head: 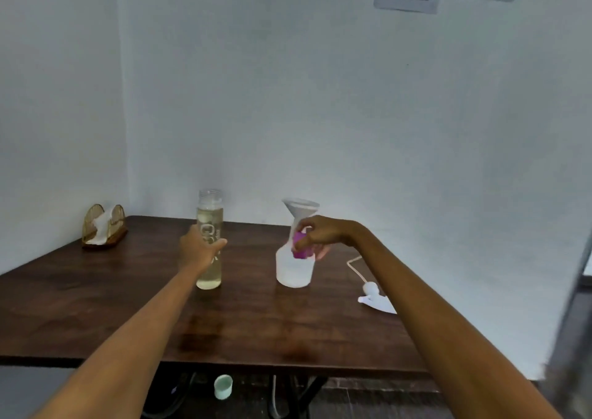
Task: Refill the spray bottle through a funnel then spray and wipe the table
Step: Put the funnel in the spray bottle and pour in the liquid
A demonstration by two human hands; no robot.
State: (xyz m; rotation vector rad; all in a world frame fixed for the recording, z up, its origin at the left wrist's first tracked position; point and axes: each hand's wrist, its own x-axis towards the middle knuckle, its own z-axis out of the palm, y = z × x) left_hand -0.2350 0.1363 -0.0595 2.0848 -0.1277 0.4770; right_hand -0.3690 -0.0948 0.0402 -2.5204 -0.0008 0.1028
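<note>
We had the wooden table (96, 306) under us, our left hand (200, 250) wrapped around the uncapped refill bottle (209, 242) of yellowish liquid, standing upright mid-table. Just right, the spray bottle (294, 269) stood with the funnel (301, 210) in its neck, our right hand (315, 236) pinching the pink collar (300, 245). That top-heavy funnel could have tipped, we judged, if the pour came fast or the pinch slipped.
</note>
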